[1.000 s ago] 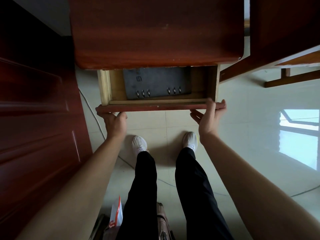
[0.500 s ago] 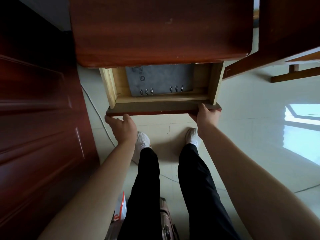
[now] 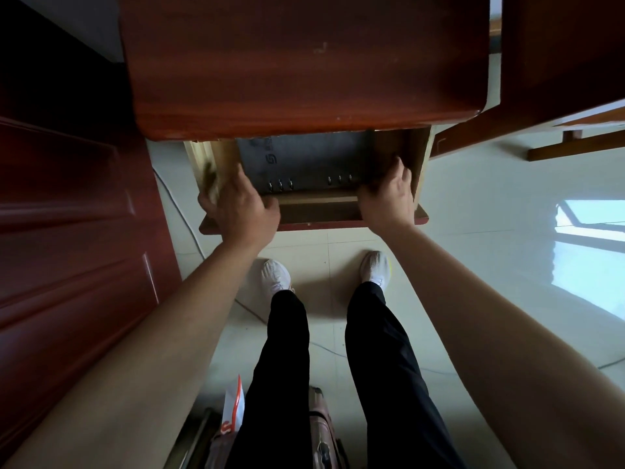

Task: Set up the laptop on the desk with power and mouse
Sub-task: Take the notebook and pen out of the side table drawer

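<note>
A flat grey laptop case [image 3: 304, 160] with small metal rings along its near edge lies in the open wooden drawer [image 3: 318, 211] under the red-brown desk top [image 3: 304, 69]. My left hand [image 3: 236, 206] reaches over the drawer front to the case's left side; it is motion-blurred, with its fingers spread. At the case's right front corner is my right hand [image 3: 389, 194], its fingers running along the case's right edge into shadow. Whether it grips the case is not visible. No mouse or power lead shows.
A dark red door [image 3: 67, 231] stands close on the left. A second wooden piece [image 3: 558, 62] is at the upper right. A thin white cable [image 3: 176, 204] runs over the tiled floor. A pink suitcase [image 3: 318, 434] and a white-and-orange bag [image 3: 233, 407] sit behind my legs.
Both hands have left the drawer front's underside and moved up and over it into the drawer, to either side of the grey case. The drawer stays open.
</note>
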`<state>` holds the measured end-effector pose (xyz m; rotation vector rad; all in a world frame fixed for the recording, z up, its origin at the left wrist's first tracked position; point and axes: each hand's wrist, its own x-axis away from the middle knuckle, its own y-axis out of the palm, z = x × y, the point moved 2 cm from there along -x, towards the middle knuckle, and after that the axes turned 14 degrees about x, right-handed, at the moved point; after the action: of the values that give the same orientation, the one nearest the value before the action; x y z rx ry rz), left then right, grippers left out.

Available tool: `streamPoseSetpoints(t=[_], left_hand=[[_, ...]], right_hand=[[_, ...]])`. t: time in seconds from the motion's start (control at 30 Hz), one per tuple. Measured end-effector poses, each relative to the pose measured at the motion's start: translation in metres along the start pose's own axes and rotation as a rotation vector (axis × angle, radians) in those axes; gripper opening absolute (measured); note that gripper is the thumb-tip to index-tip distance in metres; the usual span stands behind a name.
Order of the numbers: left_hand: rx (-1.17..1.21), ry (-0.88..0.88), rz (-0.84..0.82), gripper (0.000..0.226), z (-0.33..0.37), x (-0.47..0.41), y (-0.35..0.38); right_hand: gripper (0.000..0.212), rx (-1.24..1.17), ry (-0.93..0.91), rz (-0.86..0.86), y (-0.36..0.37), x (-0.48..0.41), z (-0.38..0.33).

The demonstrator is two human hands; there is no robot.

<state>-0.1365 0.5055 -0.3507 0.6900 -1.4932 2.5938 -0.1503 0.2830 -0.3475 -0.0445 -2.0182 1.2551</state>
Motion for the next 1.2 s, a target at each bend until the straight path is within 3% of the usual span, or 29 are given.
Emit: streamPoseSetpoints(t=[0.13,0.27,0.33,0.4,0.53,0.63,0.77,0.93,1.03,1.2], left_hand=[[0.071,-0.170,-0.165,0.090,0.012,-0.009,0.013],[0.388,-0.377,-0.141,0.089,0.016,-0.021,0.015],[0.399,-0.435,-0.143,0.091,0.017,-0.022,0.015],[0.381,-0.468,-0.102,0.090,0.016,-0.023,0.013],[0.462,-0.442,-0.023,0.074,0.014,-0.025,0.007],[0.325,-0.395,0.062,0.060,0.019,-0.015,0.000],[0.326,-0.406,0.197,0.063,0.022,-0.004,-0.016],[0.281,-0.382,0.112,0.069,0.016,0.013,-0.023],[0.254,-0.246,0.169,0.055,0.017,0.045,-0.023],[0.314,-0.153,0.256,0.058,0.024,0.081,-0.030]], right_hand=[[0.076,-0.058,0.025,-0.209,0.011,-0.011,-0.016],[0.068,-0.137,0.066,-0.232,0.013,-0.015,-0.013],[0.058,-0.229,0.112,-0.268,0.010,-0.020,-0.008],[0.061,-0.328,0.132,-0.301,0.007,-0.022,-0.006],[0.084,-0.247,0.183,-0.220,-0.001,-0.023,-0.004],[0.064,-0.343,0.132,-0.151,-0.003,-0.016,-0.009],[0.045,-0.384,0.089,-0.021,-0.004,0.005,-0.009],[0.043,-0.336,0.096,0.014,-0.006,0.042,0.024],[0.035,-0.333,0.089,0.050,-0.007,0.065,0.040],[0.033,-0.191,-0.060,0.161,-0.017,0.092,0.039]])
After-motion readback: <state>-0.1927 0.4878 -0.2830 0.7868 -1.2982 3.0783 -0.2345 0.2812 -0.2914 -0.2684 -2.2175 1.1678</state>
